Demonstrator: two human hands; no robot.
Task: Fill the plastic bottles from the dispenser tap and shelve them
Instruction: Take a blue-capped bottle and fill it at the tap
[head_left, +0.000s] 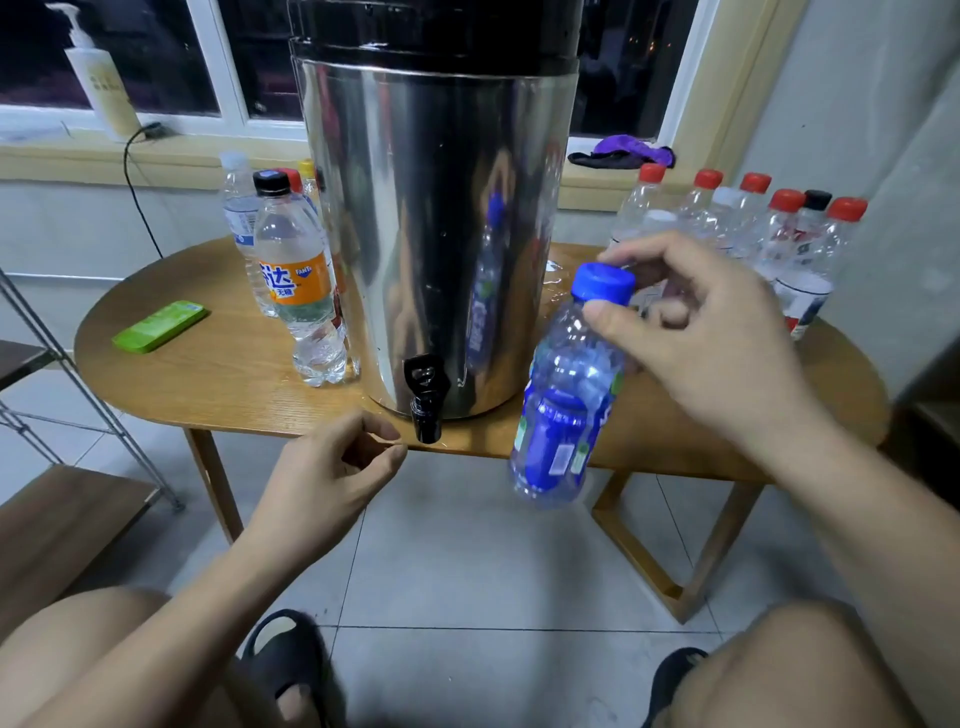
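From my seat I see a flat green case (160, 327) lying on the left part of the wooden counter (218, 387), near its edge. Behind it, on the pale windowsill (72, 156), a white pump bottle (101, 78) stands upright against the dark window (208, 52), and a black cable (136, 192) drops from the sill down behind the counter. Further right on the sill lies a crumpled purple and black cloth (623, 152). Below is a grey tiled floor (467, 566), with two black sandals (283, 660) at the bottom of my view.
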